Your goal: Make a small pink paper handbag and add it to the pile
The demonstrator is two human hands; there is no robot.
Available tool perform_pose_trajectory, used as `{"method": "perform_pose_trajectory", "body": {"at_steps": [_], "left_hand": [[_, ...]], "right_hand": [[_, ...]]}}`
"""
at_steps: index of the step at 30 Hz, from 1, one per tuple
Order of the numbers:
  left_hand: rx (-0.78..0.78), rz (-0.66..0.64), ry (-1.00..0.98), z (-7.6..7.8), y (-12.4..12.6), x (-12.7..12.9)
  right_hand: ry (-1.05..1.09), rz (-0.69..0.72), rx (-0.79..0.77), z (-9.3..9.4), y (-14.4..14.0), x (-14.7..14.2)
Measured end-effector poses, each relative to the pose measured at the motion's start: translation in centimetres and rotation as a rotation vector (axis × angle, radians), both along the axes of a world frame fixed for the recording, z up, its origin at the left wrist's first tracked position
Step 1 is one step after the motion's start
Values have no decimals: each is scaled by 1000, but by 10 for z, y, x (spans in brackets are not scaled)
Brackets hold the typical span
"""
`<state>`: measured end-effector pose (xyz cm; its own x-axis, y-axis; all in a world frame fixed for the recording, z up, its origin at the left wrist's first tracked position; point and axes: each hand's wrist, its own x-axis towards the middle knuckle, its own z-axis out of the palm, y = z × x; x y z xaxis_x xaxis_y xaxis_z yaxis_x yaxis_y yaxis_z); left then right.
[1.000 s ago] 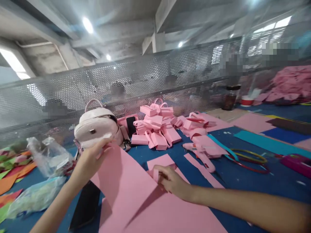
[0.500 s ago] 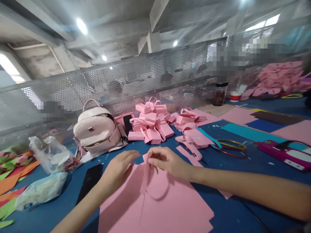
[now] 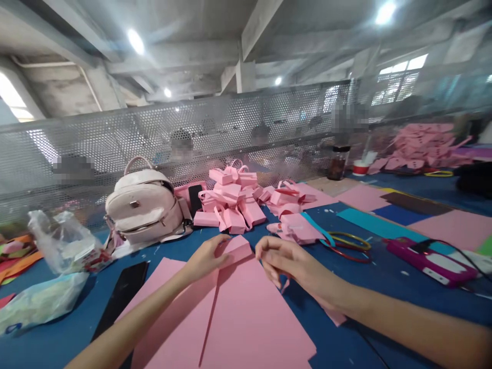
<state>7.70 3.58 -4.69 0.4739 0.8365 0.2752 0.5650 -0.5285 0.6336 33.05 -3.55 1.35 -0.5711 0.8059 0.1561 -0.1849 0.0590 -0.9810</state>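
Head-worn view, forward over table (image 3: 384, 287)

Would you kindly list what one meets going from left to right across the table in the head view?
Clear plastic bag → black phone → pale pink backpack → left hand on the pink sheet → right hand → coloured rings → magenta phone case.

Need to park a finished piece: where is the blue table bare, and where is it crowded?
Bare blue table shows between the right hand, the coloured rings and the magenta case. A narrower strip lies between the black phone and the plastic bags. Behind the pink sheet, the backpack and pink pile crowd it.
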Motion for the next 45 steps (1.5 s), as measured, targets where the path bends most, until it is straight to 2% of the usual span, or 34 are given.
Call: {"method": "perform_pose_trajectory", "body": {"at_steps": [5,9,13,16,22,28,34,39,42,45], "left_hand": [[-219,76,-180,23,-15,-14],[-405,135,-314,35,-43,-21],[-546,132,-397,29,-65,-24],[-575,120,-407,19,-71,-26],[-394,98,-340,6,-82,-36],[-202,127,-292,-3,-89,-47],[-112,133,-253,-2,-69,-45],[-81,171,-290,-10,-48,-44],[-48,192,-309,-6,-48,-48],[13,206,-312,7,-59,-52]], "right_hand": [[-124,-83,-12,-6,7,10],[-210,-45,125,-6,11,3],[-394,-46,440,-6,19,-10],[-531,-71,643,-10,26,-20],[-671,-52,740,-24,36,-34],[-743,-38,946,-23,33,-48],[-821,-59,1182,-23,36,-75],[-878,-121,1346,-23,49,-95],[-887,-132,1440,-23,53,-100],[-878,-144,1512,-23,54,-101]]}}
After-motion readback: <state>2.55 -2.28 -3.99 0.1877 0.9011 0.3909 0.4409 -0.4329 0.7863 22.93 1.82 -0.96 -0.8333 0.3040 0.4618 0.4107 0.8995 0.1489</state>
